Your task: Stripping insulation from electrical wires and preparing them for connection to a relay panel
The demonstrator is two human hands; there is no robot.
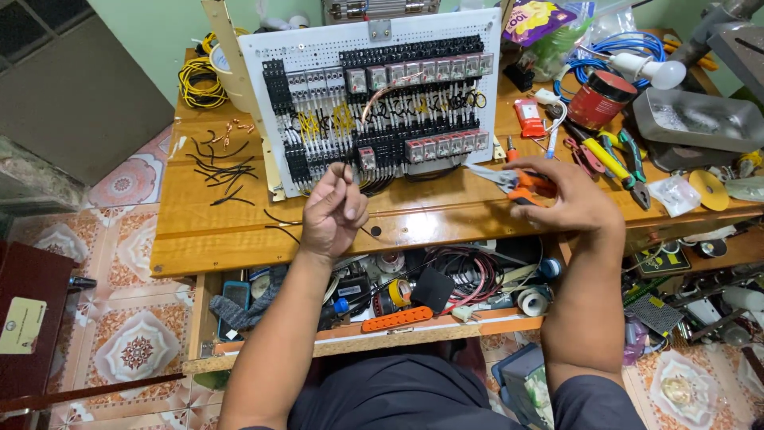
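Left hand: fingertips pinched shut on a short thin black wire, held just in front of the white perforated panel of relays and terminal blocks. Right hand: closed around orange-handled wire strippers, steel nose pointing toward the left hand, low over the varnished wooden bench. Beyond the left hand, cut black wire lengths. Step judged: preparing a jumper end; next calls for bringing wire tip and tool nose together accurately.

Bare wood is lying open along the front of the orange-brown wooden table; the upright white perforated wiring panel is blocking behind, scattered black wire offcuts cluttering left, pliers and cutters crowding right.
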